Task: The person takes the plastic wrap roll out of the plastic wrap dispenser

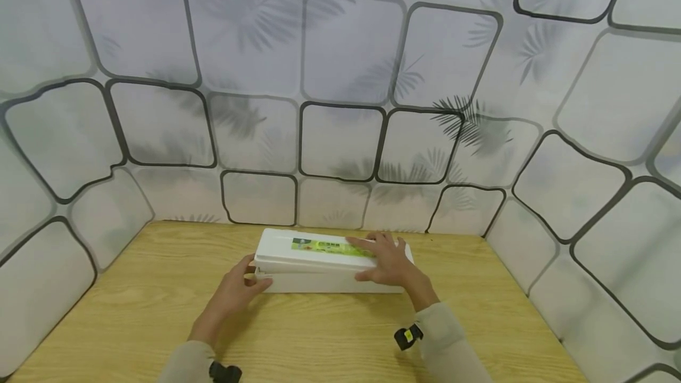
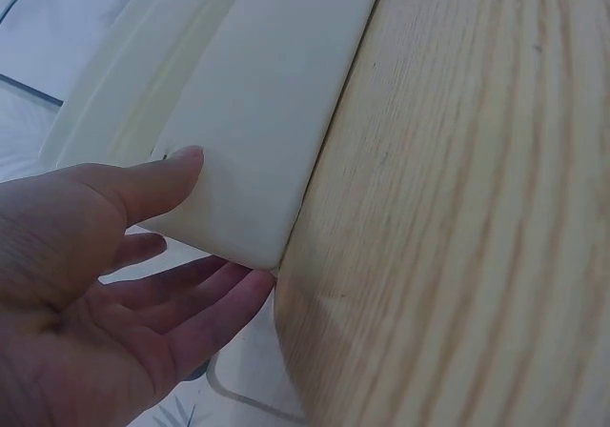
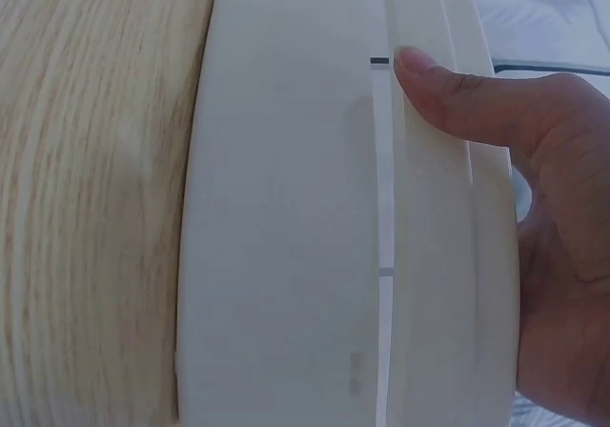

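long white box (image 1: 319, 268) sits on the wooden table (image 1: 159, 312), near the back edge, roughly centred, long side facing the person. lid (image 1: 314, 251) with a green label (image 1: 324, 246) is on top but looks slightly raised or offset at the left end, a dark gap shows under it there. judgement: lid is on or nearly on, not clearly seated flush; pressing down or lifting off is what remains, cannot tell which from these views.

left hand (image 1: 234, 291) at the left end of the box, thumb (image 2: 157, 181) laid against the box side near the lid edge, other fingers (image 2: 205, 308) loosely spread under and past the corner, not curled round anything. reads as relaxed, touching only. right hand (image 1: 385, 262) rests on the lid toward the right end, fingers flat over the top, thumb (image 3: 457, 93) pressed on the front rim of the lid. wrist view shows thumb and palm bracketing the lid edge, a light hold on the lid, not a tight clench.

both sleeves are light grey, small black wrist-mounted devices (image 1: 407, 336) on each arm.

table is light wood grain, nothing else on it in view. walls (image 1: 340, 75) on three sides are pale panels with dark rounded-square outlines and faint palm leaf prints. lighting even, no strong shadows.
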`<state>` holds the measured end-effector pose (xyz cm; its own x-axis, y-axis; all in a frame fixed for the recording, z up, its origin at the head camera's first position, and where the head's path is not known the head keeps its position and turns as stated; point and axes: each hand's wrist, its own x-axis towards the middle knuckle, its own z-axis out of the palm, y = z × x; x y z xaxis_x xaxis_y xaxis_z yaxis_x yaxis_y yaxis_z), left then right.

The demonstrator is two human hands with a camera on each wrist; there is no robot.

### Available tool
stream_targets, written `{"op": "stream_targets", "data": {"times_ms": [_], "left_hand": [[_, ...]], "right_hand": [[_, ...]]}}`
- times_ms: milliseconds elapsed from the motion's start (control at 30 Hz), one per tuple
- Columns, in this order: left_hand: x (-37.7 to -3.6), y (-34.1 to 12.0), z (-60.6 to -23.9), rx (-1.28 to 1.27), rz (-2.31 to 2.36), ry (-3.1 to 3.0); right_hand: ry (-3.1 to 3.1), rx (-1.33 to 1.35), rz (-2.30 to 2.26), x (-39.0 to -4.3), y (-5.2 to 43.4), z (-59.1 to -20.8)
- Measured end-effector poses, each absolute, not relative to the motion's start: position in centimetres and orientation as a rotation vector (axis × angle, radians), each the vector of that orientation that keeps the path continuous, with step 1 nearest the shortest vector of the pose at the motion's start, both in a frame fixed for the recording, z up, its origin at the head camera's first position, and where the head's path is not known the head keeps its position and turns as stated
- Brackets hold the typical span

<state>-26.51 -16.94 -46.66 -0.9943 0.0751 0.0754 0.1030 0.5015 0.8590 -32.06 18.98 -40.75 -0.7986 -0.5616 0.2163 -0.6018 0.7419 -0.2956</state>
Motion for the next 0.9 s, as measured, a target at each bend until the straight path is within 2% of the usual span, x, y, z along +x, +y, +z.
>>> {"op": "stream_targets", "data": {"times_ms": [900], "left_hand": [[-26.7,-17.2,-46.7,-0.193,-1.603,-2.679]], "right_hand": [[-2.823,0.795,0.512,-30.1,22.7,-41.1]]}}
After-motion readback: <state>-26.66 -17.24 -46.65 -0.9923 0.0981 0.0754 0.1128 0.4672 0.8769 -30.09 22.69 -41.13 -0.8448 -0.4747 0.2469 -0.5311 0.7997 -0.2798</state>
